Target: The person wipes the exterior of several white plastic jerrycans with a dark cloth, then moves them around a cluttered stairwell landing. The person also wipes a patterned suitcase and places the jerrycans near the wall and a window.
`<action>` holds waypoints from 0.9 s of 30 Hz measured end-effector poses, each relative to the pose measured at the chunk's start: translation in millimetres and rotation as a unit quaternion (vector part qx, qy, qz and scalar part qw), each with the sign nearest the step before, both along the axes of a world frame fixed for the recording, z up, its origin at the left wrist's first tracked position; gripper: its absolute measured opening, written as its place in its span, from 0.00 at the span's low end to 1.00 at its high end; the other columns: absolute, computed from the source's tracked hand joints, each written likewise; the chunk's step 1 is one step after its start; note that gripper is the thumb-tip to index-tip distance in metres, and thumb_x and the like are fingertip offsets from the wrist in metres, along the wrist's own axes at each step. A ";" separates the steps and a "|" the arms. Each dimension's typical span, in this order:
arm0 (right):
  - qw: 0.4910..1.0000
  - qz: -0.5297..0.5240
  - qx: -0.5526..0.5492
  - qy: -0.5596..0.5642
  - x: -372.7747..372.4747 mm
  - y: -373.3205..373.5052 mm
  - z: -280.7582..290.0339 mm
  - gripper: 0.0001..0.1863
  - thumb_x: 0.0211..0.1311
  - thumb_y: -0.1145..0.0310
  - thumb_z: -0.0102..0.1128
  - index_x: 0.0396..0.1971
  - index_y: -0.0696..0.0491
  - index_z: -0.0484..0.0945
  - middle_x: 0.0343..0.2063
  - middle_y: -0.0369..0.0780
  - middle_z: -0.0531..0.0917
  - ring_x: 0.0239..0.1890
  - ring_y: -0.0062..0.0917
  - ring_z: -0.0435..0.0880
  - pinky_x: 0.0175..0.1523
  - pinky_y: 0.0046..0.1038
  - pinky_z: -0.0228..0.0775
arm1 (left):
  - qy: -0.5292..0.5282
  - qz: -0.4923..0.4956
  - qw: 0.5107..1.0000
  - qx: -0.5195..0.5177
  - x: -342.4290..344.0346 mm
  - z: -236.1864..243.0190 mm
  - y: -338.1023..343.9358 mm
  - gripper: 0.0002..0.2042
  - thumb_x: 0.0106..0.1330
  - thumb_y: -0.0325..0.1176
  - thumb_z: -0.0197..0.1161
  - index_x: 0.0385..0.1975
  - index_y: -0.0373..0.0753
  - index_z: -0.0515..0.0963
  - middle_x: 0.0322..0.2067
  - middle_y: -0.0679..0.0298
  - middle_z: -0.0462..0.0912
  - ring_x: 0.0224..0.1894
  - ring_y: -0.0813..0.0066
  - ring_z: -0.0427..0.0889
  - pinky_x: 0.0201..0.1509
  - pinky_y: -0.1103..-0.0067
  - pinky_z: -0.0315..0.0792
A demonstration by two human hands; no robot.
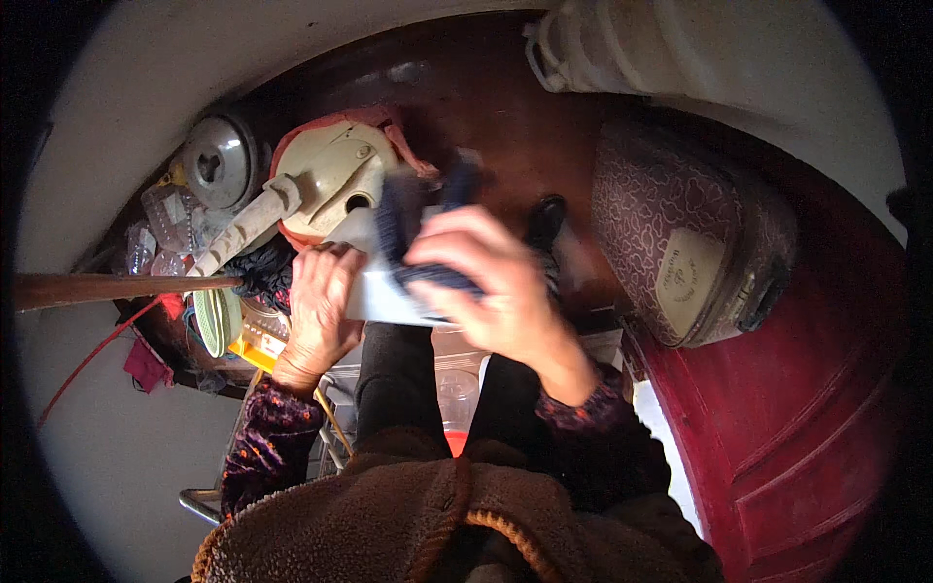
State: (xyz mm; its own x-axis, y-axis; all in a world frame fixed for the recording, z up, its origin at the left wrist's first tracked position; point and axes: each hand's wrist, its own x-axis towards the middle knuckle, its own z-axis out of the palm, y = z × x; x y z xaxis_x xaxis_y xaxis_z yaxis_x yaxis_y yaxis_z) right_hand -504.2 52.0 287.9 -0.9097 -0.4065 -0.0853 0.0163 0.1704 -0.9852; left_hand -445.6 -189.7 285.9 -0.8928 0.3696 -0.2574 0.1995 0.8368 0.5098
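My left hand [323,296] is closed over the left edge of a white, flat-faced thing [382,299] in front of my knees; its full shape is hidden by my hands. A dark cloth [394,219], smeared by motion, is bunched in my right hand [501,296]. The right fingers are curled round the cloth, just over the white surface. Part of the cloth stands up beyond the fingers, towards the far side. Beside my left hand lies a crumpled black bundle [264,272].
A cream plastic appliance [335,175] with a reddish cloth stands beyond my hands. Far left are a round metal-lidded pot [216,165] and clear plastic bottles [167,219]. A wooden pole [126,289] juts in from the left. At right stand a patterned case [651,204] and a red door [797,418].
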 end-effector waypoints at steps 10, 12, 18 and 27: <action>0.956 -0.050 0.175 -0.232 47.6 127.6 -55.4 0.35 0.55 0.73 0.64 0.65 0.43 0.65 0.52 0.43 0.80 0.47 0.40 0.84 0.50 0.36 0.76 | 0.012 -0.043 0.996 0.081 -41.2 21.8 13.1 0.28 0.36 0.25 0.62 0.46 0.35 0.73 0.47 0.50 0.75 0.55 0.46 0.72 0.64 0.51 0.59; 0.918 -0.013 0.091 -0.385 67.2 146.3 -50.5 0.45 0.52 0.73 0.66 0.71 0.39 0.57 0.59 0.43 0.75 0.50 0.37 0.82 0.53 0.36 0.75 | 0.040 -0.103 0.988 0.109 -63.5 12.9 37.7 0.25 0.39 0.27 0.65 0.45 0.37 0.75 0.50 0.53 0.76 0.59 0.46 0.70 0.67 0.50 0.58; 0.950 -0.159 0.066 -0.259 114.2 144.1 -59.5 0.56 0.47 0.73 0.71 0.74 0.49 0.44 0.66 0.50 0.64 0.63 0.37 0.70 0.66 0.36 0.62 | 0.167 -0.324 0.923 0.119 -138.8 3.1 142.2 0.22 0.51 0.30 0.60 0.48 0.54 0.77 0.61 0.59 0.68 0.66 0.50 0.65 0.69 0.51 0.58; 0.828 -0.500 -0.167 -0.190 71.3 91.7 -172.4 0.27 0.60 0.73 0.67 0.59 0.59 0.68 0.53 0.42 0.76 0.54 0.27 0.75 0.58 0.30 0.68 | 0.165 -0.483 0.830 0.223 -194.8 -46.0 328.8 0.20 0.56 0.38 0.59 0.50 0.43 0.77 0.62 0.52 0.67 0.67 0.48 0.62 0.68 0.55 0.59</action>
